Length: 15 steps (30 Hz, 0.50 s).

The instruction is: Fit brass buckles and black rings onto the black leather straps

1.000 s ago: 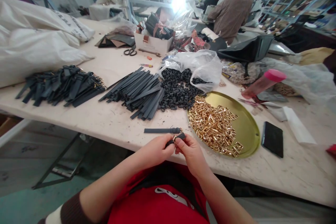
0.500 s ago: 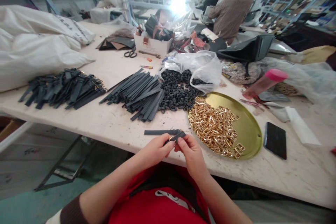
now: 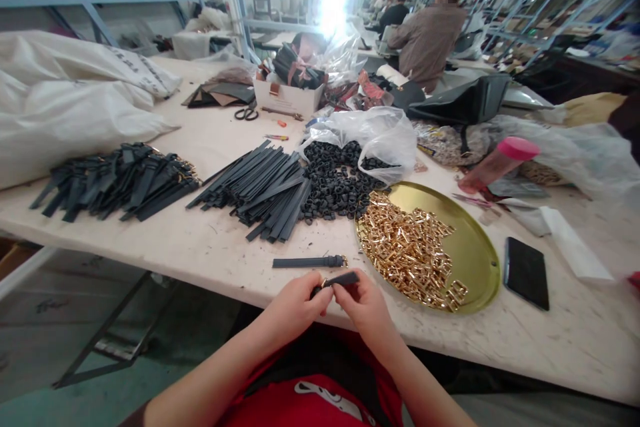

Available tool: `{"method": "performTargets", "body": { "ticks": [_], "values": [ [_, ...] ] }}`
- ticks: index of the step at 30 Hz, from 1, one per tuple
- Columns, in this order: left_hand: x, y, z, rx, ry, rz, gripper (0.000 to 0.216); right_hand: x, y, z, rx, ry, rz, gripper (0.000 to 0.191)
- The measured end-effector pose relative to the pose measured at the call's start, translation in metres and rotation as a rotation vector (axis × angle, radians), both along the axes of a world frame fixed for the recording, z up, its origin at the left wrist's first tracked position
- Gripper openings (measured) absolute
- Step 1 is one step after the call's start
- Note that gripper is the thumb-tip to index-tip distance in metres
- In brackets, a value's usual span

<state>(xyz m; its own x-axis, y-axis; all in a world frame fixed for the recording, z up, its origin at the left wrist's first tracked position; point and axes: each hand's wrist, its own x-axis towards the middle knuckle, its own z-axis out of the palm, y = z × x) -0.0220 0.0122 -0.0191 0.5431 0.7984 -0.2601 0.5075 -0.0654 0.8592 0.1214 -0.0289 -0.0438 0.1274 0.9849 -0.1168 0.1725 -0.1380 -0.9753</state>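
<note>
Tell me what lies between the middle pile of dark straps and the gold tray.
A heap of small black loops, spilling from a clear plastic bag, as the head view shows.

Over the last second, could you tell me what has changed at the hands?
Little: the left hand and right hand keep pinching the short dark strap, which now lies a bit flatter. Nothing was taken up or let go. The buckled strap beyond them, the strap pile, black loops and gold tray stayed put.
</note>
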Motion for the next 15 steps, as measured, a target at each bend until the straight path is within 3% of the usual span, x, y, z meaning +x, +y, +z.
{"method": "performTargets", "body": {
  "ticks": [4,9,15],
  "values": [
    [-0.005,0.004,0.004,-0.041,0.018,-0.066,0.027,0.001,0.005,-0.001,-0.143,0.21,0.102,0.017],
    [-0.009,0.011,0.0,-0.12,0.028,-0.06,0.031,0.001,0.009,-0.005,-0.083,0.026,0.063,0.016],
    [-0.006,0.017,0.0,-0.148,0.037,-0.056,0.032,0.003,0.017,-0.001,-0.226,0.276,0.213,0.019]
  ]
}}
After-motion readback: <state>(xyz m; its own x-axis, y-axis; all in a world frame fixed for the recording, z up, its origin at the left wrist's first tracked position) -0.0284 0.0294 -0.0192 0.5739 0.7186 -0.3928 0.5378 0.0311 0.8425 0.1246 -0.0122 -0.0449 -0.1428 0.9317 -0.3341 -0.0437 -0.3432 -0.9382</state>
